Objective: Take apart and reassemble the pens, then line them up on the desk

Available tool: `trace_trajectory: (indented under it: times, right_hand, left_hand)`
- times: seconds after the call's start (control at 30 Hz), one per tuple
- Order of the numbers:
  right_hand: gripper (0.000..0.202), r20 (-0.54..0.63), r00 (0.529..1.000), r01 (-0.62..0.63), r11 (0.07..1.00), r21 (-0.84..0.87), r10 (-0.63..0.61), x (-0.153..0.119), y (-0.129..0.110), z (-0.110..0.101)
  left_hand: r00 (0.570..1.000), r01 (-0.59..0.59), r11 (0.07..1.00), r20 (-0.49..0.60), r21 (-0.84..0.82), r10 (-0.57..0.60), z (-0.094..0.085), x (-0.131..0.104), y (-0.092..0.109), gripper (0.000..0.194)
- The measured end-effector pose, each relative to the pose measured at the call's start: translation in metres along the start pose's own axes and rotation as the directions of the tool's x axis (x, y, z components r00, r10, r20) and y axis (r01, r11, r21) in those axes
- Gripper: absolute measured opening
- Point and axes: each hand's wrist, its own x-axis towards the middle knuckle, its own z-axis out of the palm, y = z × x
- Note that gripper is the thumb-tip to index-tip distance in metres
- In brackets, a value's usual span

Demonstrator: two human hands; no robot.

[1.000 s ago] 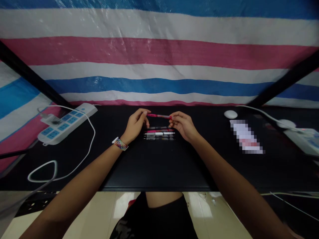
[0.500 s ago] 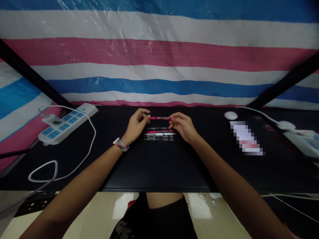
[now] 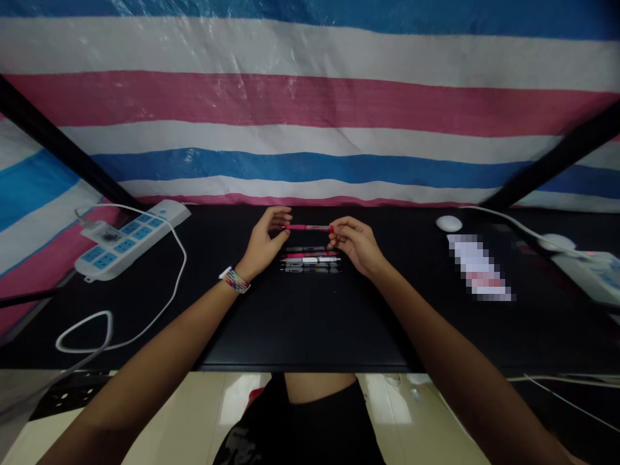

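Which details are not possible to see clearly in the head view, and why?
In the head view:
Pink pen: right end hidden by the right hand.
Other pens: any lettering, too small.
Pale item: surface hidden by pixel blocks.
White box: cut off by the right picture edge.

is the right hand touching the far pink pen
Touching: the head view shows the right hand's fingertips closed on the right end of the far pink pen, with no gap between them.

Dim light; glare streaks the tarp (image 3: 310, 103) and patches the floor (image 3: 194, 413); outer edges stretch, smeared; the paper (image 3: 479, 268) is pixelated.
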Motion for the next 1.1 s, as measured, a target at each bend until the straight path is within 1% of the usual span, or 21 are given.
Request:
trace_trajectory:
  times: [0.07,0.13,0.2,0.23,0.3,0.37,0.4,0.47,0.5,0.57,0.6,0.63,0.7,0.8,0.87,0.97,1.1]
  right_hand:
    - [0.019,0.005,1.0,0.001,1.0,-0.007,-0.001,0.0,0.0003,0.0005]
    - [0.019,0.016,1.0,0.003,1.0,-0.018,-0.003,0.0,0.0011,0.0006]
    - [0.017,0.022,1.0,0.002,1.0,-0.031,-0.001,0.0002,0.0021,0.0003]
    - [0.017,0.022,1.0,0.0,0.999,-0.036,0.0,0.0003,0.0024,0.0001]
    - [0.017,0.015,1.0,0.001,0.999,-0.036,0.0,0.0005,0.0025,-0.0001]
    - [0.016,0.012,1.0,0.005,1.0,-0.028,-0.004,0.0005,0.002,0.0001]
    - [0.015,0.011,1.0,0.009,1.0,-0.023,-0.009,0.0003,0.0017,0.0004]
    - [0.014,0.013,1.0,0.018,1.0,-0.015,-0.018,-0.0003,0.0011,0.0013]
    - [0.014,0.015,1.0,0.022,1.0,-0.015,-0.022,-0.0007,0.0009,0.0017]
    - [0.014,0.019,0.999,0.028,0.999,-0.02,-0.027,-0.0011,0.001,0.0024]
    - [0.015,0.019,0.999,0.029,0.999,-0.024,-0.029,-0.0012,0.0011,0.0024]
    - [0.015,0.016,0.999,0.029,0.999,-0.028,-0.029,-0.001,0.0013,0.0023]
    - [0.015,0.007,1.0,0.024,0.999,-0.029,-0.024,-0.0005,0.0016,0.0018]
    - [0.013,-0.015,1.0,0.018,1.0,-0.017,-0.019,0.0003,0.001,0.001]
    - [0.012,-0.026,0.999,0.022,1.0,-0.002,-0.022,0.0005,0.0001,0.001]
    - [0.013,-0.037,0.999,0.025,1.0,0.012,-0.024,0.0004,-0.0011,0.0015]
    - [0.014,-0.036,0.999,0.031,0.999,0.01,-0.03,0.0009,-0.0003,0.0013]
  left_hand:
    - [0.999,0.047,0.999,0.009,0.013,-0.047,-0.0004,0.0,0.001,0.02]
    - [0.996,0.084,0.996,0.021,0.027,-0.085,-0.0004,0.0001,0.0013,0.022]
    - [0.997,0.068,0.997,0.021,0.026,-0.068,0.0,0.0003,0.0004,0.019]
    - [0.999,0.043,0.999,0.014,0.02,-0.043,0.0003,0.0003,-0.0005,0.022]
    - [1.0,-0.003,1.0,0.004,0.01,0.003,0.0007,0.0003,-0.0022,0.035]
    - [1.0,-0.014,1.0,0.014,0.018,0.014,0.0005,-0.0002,-0.0029,0.038]
    - [1.0,-0.006,1.0,0.024,0.03,0.006,0.0002,-0.0005,-0.0027,0.034]
    - [0.999,0.024,0.997,0.032,0.07,-0.026,-0.0008,-0.001,-0.0009,0.015]
    - [0.999,0.04,0.994,0.031,0.101,-0.044,-0.0014,-0.0011,0.0003,0.014]
    - [0.997,0.07,0.984,0.03,0.164,-0.076,-0.0025,-0.0009,0.0025,0.035]
    - [0.996,0.081,0.979,0.03,0.185,-0.088,-0.0029,-0.0007,0.0034,0.042]
    - [0.995,0.085,0.978,0.034,0.192,-0.093,-0.0031,-0.0004,0.0039,0.044]
    - [0.995,0.076,0.985,0.054,0.156,-0.085,-0.0029,-0.0002,0.004,0.037]
    - [0.994,0.057,0.997,0.093,0.049,-0.061,-0.0011,-0.0007,0.0023,0.021]
    - [0.993,0.058,0.998,0.105,0.001,-0.058,0.0001,-0.0015,0.0005,0.014]
    - [0.994,0.051,0.999,0.096,-0.002,-0.051,0.0009,-0.0022,-0.0017,0.012]
    - [0.997,0.001,0.999,0.071,0.043,-0.004,0.0001,-0.0015,-0.0004,0.013]
